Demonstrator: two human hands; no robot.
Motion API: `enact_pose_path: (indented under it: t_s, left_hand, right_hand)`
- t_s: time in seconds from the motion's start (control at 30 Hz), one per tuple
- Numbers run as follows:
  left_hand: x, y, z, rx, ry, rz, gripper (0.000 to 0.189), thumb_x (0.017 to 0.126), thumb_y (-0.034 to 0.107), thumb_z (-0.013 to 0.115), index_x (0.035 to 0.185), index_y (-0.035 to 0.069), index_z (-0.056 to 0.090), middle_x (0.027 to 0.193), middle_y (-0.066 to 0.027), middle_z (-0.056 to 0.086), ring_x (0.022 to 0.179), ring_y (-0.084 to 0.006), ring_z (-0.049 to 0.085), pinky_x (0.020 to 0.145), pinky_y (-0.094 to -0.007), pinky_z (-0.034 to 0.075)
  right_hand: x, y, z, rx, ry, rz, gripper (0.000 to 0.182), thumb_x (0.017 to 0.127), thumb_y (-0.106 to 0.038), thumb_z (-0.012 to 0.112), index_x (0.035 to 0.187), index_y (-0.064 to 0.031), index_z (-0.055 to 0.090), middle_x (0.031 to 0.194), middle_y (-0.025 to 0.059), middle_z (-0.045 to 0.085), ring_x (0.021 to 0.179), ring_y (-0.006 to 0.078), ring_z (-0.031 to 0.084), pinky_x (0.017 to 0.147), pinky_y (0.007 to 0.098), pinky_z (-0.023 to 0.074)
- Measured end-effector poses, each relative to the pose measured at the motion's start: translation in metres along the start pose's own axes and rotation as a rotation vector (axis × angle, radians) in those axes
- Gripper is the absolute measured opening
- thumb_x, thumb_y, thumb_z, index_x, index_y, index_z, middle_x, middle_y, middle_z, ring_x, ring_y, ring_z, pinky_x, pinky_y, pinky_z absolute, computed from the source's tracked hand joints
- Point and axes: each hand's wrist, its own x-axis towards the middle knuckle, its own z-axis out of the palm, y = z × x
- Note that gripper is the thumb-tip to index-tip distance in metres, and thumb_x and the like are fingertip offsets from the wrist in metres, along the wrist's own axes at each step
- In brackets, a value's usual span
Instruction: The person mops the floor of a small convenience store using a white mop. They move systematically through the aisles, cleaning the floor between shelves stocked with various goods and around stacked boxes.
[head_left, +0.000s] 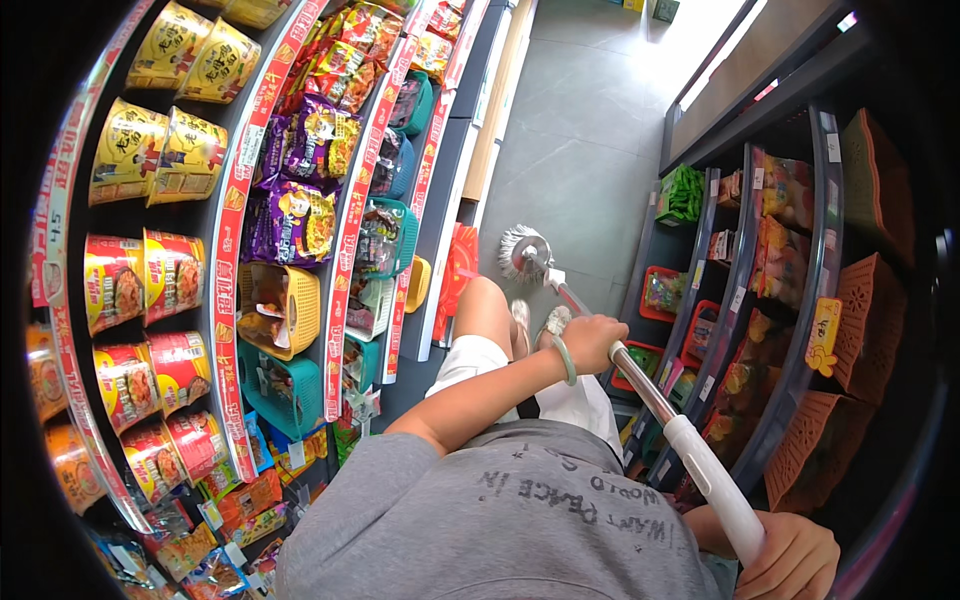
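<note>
A spin mop with a round, white-stranded head (516, 259) rests on the grey tile floor just beyond my feet. Its metal pole (645, 386) slants back towards me and ends in a white plastic grip (712, 480). Around the middle of the pole my left hand (592, 343) is closed, with a pale green bangle (564, 361) on the wrist. My right hand (791, 559) holds the top end of the white grip, low at the right of the view. The mop crosses in front of my grey T-shirt (495, 517) and white shorts (472, 367).
Left shelves hold instant noodle cups (176, 274), bagged noodles (300, 221) and plastic baskets (281, 386). A red plastic item (459, 259) stands by the lower shelf. Right shelves carry bagged goods (784, 187) and brown baskets (862, 322). The tiled aisle (577, 150) runs ahead between them.
</note>
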Motion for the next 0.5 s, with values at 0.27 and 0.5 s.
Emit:
enact_pose_path:
  t_s: [0.27,0.5]
  left_hand:
    - [0.004,-0.007,-0.002,-0.003,0.011,0.045,0.02,0.073,0.018,0.072,0.087,0.014,0.06,0.086,-0.0064,0.064,0.086,-0.0313,0.065,0.07,-0.0467,0.05]
    - [0.01,0.006,-0.022,-0.023,-0.032,0.048,0.023,0.072,0.018,0.074,0.089,0.014,0.06,0.083,-0.0064,0.066,0.086,-0.0314,0.065,0.084,-0.049,0.049]
  right_hand:
    - [0.002,0.013,0.015,-0.026,0.022,-0.058,0.041,0.091,-0.025,0.063,0.057,-0.0119,0.044,0.046,0.0006,0.049,0.037,0.0099,0.048,0.043,0.0223,0.0363]
    - [0.015,0.007,0.013,-0.054,0.007,-0.113,0.038,0.091,-0.022,0.062,0.059,-0.0111,0.046,0.047,0.0012,0.051,0.038,0.0109,0.05,0.043,0.0219,0.037]
